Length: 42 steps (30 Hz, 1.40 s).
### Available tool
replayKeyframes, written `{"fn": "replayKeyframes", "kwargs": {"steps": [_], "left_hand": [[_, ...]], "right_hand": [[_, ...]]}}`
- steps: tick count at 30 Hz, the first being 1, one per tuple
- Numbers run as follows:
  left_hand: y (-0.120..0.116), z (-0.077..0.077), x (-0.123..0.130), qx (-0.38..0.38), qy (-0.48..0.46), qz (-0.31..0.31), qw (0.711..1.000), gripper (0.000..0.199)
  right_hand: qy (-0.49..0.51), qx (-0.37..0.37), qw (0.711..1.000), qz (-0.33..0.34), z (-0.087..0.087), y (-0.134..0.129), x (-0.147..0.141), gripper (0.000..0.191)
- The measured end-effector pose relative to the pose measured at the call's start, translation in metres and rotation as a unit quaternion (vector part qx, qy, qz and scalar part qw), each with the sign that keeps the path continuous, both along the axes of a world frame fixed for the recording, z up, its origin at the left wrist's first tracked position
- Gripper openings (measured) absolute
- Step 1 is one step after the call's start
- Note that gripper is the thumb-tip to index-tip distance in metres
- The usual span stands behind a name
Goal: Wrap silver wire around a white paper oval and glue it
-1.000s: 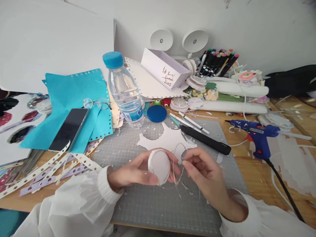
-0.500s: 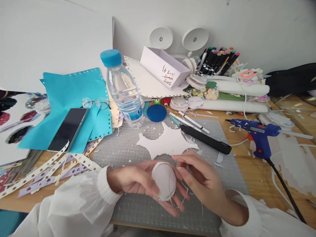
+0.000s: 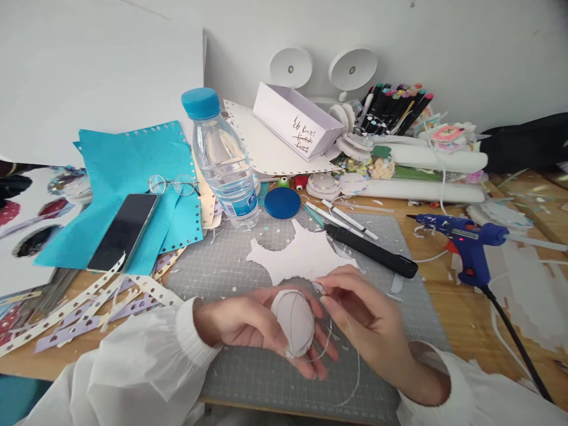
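Resting in my left hand is a round white paper disc, pinned by the thumb against the spread fingers. A thin pale string crosses the disc's face and loops down below my right hand. The thumb and forefinger of that hand pinch the string close to the disc's right side. Just beyond both hands, a white paper offcut with curved cut-outs lies on the grey cutting mat.
A blue glue gun with its cord lies at the right. A black-handled cutter, a blue bottle cap-like disc and a water bottle stand or lie behind the mat. Left are a phone, glasses and punched paper strips.
The string has shifted across the disc and now hangs in a longer loop under my right hand. My left hand has tilted the disc slightly leftward; the right hand barely moved.
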<state>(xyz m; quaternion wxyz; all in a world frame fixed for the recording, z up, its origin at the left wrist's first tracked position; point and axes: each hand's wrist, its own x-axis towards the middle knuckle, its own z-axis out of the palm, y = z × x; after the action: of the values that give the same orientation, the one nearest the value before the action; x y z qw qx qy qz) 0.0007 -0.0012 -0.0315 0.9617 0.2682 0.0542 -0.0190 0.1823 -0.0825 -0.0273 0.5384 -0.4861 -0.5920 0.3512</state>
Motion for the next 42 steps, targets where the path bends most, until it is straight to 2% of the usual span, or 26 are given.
{"fn": "replayKeyframes", "kwargs": {"steps": [4, 9, 15, 22, 25, 28, 35, 42], "left_hand": [[-0.001, 0.0, 0.002, 0.019, 0.021, -0.013, 1.0, 0.057], [-0.001, 0.003, 0.003, 0.046, 0.05, -0.052, 0.996, 0.042], [0.0, 0.003, 0.003, 0.054, 0.043, -0.066, 0.995, 0.039], [-0.002, 0.003, 0.004, 0.034, 0.038, -0.064, 0.997, 0.038], [-0.003, 0.002, 0.004, 0.008, 0.032, -0.073, 0.997, 0.045], [-0.004, -0.002, 0.003, -0.01, 0.022, -0.069, 0.997, 0.051], [-0.007, -0.013, 0.002, -0.035, -0.016, -0.067, 0.997, 0.045], [-0.001, -0.014, 0.003, -0.041, -0.003, -0.044, 0.998, 0.054]], "right_hand": [[-0.01, -0.008, 0.999, 0.043, 0.001, 0.0, -0.001, 0.029], [-0.017, -0.006, 0.997, 0.081, 0.001, 0.001, -0.002, 0.03], [-0.025, -0.029, 0.992, 0.123, 0.003, 0.002, 0.001, 0.029], [-0.006, -0.053, 0.988, 0.145, 0.005, 0.0, 0.002, 0.025], [-0.005, -0.059, 0.986, 0.156, 0.006, 0.0, 0.003, 0.026], [0.0, -0.049, 0.986, 0.159, 0.005, 0.0, 0.003, 0.027], [0.023, -0.029, 0.982, 0.185, 0.001, -0.001, 0.0, 0.03], [0.041, -0.013, 0.992, 0.12, -0.003, 0.006, -0.001, 0.023]]}}
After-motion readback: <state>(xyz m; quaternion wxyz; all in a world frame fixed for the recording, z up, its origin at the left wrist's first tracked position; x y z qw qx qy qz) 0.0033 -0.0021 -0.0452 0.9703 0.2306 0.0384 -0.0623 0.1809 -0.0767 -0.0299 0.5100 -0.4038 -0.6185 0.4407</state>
